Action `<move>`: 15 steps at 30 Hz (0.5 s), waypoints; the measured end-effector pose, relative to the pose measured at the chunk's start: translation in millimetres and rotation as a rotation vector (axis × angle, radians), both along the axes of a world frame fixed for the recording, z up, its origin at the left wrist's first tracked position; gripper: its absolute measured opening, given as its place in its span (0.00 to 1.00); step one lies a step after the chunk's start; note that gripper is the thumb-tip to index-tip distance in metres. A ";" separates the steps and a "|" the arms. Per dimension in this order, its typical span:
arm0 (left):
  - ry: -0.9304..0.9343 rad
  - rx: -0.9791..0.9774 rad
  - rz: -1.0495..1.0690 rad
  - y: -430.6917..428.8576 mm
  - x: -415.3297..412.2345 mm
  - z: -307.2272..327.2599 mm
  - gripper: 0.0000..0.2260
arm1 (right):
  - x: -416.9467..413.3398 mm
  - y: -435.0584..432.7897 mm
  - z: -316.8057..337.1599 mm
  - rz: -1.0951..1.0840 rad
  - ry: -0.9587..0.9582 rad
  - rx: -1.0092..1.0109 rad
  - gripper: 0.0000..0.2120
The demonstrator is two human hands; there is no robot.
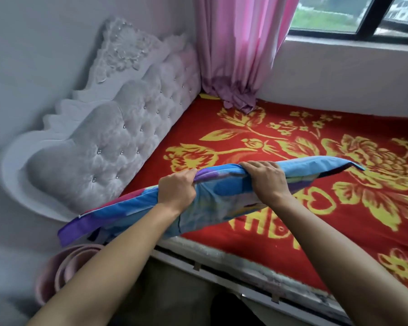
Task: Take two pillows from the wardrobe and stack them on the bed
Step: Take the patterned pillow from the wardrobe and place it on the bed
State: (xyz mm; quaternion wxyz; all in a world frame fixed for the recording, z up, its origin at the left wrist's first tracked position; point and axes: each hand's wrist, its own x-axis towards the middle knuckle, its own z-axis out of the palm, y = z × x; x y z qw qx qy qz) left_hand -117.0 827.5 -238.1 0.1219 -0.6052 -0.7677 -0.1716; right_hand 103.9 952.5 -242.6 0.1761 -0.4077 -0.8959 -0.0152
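A long pillow [224, 201] in a blue, purple and pink patterned cover hangs over the near edge of the bed [292, 142], which has a red blanket with yellow flowers. My left hand [177, 189] grips the pillow's top edge near its middle. My right hand [266, 178] clamps the same edge a little further right. The pillow's left end sticks out past the bed's corner, and its right end is above the blanket. No second pillow and no wardrobe are in view.
A white tufted headboard [118, 142] stands at the left against the wall. A pink curtain [238, 50] hangs into the far corner under a window [353, 17]. Pink basins [64, 269] sit on the floor below the pillow's left end.
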 end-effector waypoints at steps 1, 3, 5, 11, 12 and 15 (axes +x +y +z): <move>-0.001 -0.022 0.006 15.1 -4.5 -2.6 0.09 | -6.7 17.1 -5.0 0.003 0.000 -0.020 0.18; 0.013 -0.047 0.007 42.2 -13.6 -7.7 0.10 | -19.8 49.7 -15.0 0.014 0.010 -0.037 0.17; 0.042 -0.052 0.019 69.0 -25.6 -9.3 0.11 | -34.2 82.4 -24.1 0.016 0.024 -0.029 0.17; -0.020 -0.055 0.080 129.7 -60.4 -11.4 0.13 | -81.1 152.2 -32.7 0.049 0.105 -0.039 0.17; -0.033 -0.044 0.075 138.4 -67.1 -12.3 0.13 | -88.5 162.2 -35.1 0.054 0.104 -0.032 0.16; -0.082 -0.004 0.091 167.8 -90.6 -15.8 0.14 | -115.8 194.8 -39.8 0.058 0.080 -0.019 0.18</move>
